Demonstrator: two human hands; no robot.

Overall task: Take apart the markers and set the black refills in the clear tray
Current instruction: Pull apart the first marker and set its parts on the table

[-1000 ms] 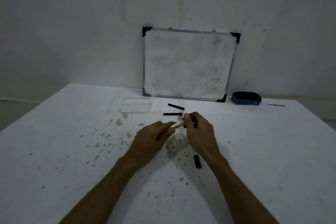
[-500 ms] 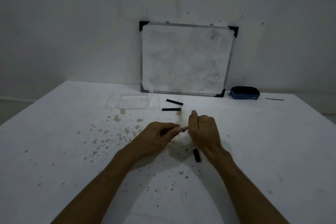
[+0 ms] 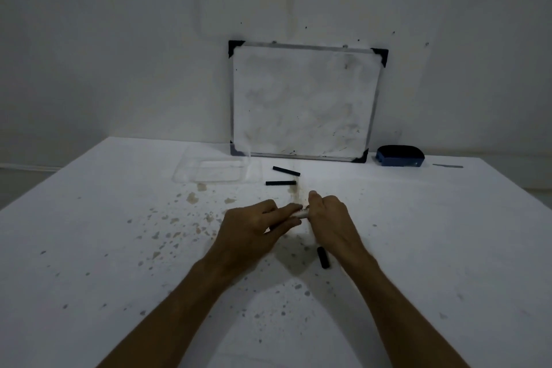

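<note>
Both hands were closed on one marker (image 3: pixel 302 214) w/ a pale barrel, held just above the table (image 3: pixel 448 233). The left hand (image 3: pixel 257 225) pinched the barrel btwn thumb and fingers; the right hand (image 3: pixel 330 218) was wrapped round the other end, thumb up. Only a short bit of barrel showed btwn them, so whether the end was loose yet couldn't be told.

Probably light, stiff, smooth plastic, so a firm grip close to the joint seems best, w/ twist and pull. The refill inside is likely thin and inky: hold mid-length, don't squeeze.

A black cap (image 3: pixel 323 257) lay by the right wrist. Two black refills (image 3: pixel 280 183) (image 3: pixel 286 171) lay beyond the hands, beside the clear tray (image 3: pixel 191 179), not in it. Tray looked empty.
</note>
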